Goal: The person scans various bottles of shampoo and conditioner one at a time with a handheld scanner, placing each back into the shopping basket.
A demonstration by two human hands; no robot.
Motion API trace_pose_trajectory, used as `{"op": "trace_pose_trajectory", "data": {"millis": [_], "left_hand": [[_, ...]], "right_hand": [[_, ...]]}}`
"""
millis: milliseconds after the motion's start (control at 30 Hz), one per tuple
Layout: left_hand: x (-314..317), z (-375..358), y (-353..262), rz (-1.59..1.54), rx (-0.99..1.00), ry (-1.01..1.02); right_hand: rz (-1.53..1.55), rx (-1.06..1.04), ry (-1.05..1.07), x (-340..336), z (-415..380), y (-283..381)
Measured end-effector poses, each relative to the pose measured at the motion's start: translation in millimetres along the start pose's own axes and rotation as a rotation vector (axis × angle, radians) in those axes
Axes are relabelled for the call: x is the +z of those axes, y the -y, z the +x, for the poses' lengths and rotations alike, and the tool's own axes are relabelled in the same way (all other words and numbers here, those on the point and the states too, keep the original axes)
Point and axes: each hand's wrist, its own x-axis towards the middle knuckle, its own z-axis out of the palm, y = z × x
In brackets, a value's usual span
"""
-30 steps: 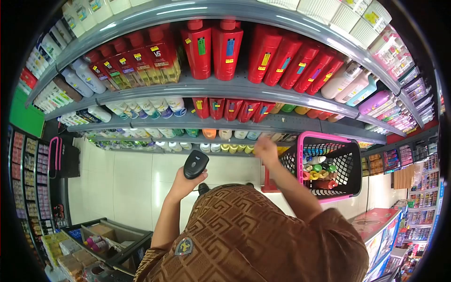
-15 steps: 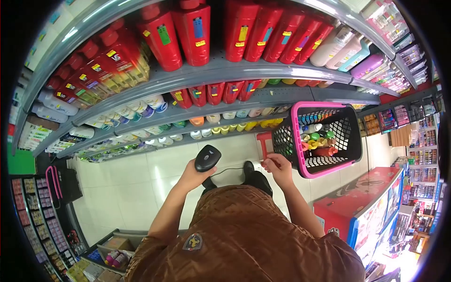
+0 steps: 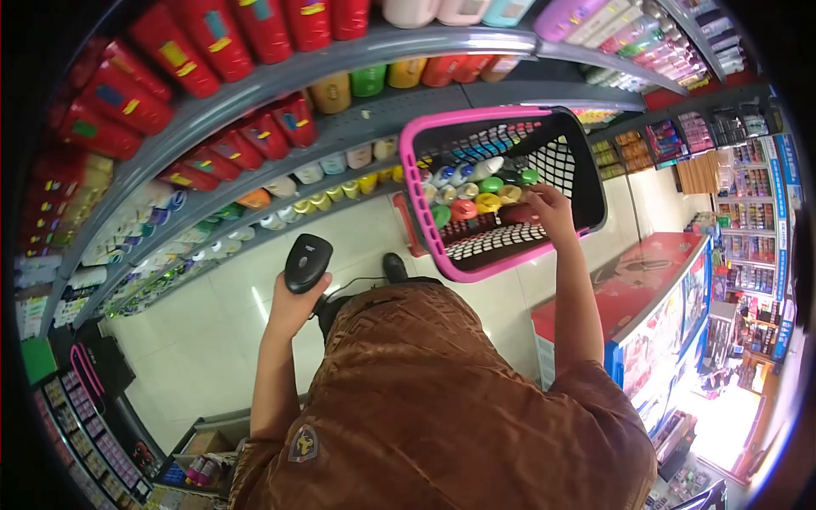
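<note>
My left hand [image 3: 297,302] is wrapped round a black handheld barcode scanner [image 3: 308,262], its head pointing up toward the shelves. A dark cable runs behind that hand. My right hand [image 3: 551,211] reaches over the near side of a black shopping basket [image 3: 586,157] with a pink rim. Its fingers are curled in beside a dark red bottle [image 3: 516,212]; whatever lies between the fingertips is hidden. Several other bottles lie in the basket, with green, yellow, blue and white tops, such as a yellow one [image 3: 488,203].
Curved grey shelves [image 3: 340,53] full of bottles stand in front. To the right is a red chest freezer [image 3: 629,276]. A box of goods [image 3: 208,442] sits low at the left, near another dark basket [image 3: 110,370] with pink handles. Tiled floor [image 3: 195,340] lies below.
My right hand has moved from beside the basket into it, among the bottles. My left hand still holds the scanner. The view has turned, shifting the basket left and nearer the middle.
</note>
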Motion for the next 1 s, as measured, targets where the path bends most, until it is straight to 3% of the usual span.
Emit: {"op": "trace_pose_trajectory", "data": {"millis": [167, 300, 333, 367, 400, 467, 567, 700, 833, 1000], "left_hand": [[48, -1, -11, -0.014, -0.069, -0.030], [71, -14, -28, 0.010, -0.210, 0.009], [74, -16, -29, 0.039, -0.186, 0.010], [76, -17, -31, 0.070, -0.159, 0.012], [76, -19, -33, 0.077, -0.172, 0.002], [77, -23, -39, 0.139, -0.221, -0.024], [77, -29, -46, 0.146, -0.385, -0.044], [81, -40, -44, 0.139, -0.282, -0.101], [86, -47, -37, 0.075, -0.199, -0.152], [79, -42, -47, 0.090, -0.234, -0.129]], "right_hand": [[-0.556, 0.147, 0.270, -81, 74, -80], [-0.899, 0.066, 0.253, -101, 138, -158], [-0.952, 0.176, 0.288, -103, 146, -167], [-1.003, 0.284, 0.321, -91, 141, -135], [-0.999, 0.282, 0.339, -79, 143, -122], [-1.130, 0.623, 0.563, -61, 154, -109], [-1.041, 0.446, 0.708, -40, 170, -133], [-0.801, 0.129, 0.942, -9, 167, -161], [-0.943, 0.139, 0.951, 5, 165, -136], [-1.208, 0.218, 0.911, -5, 138, -81]]}}
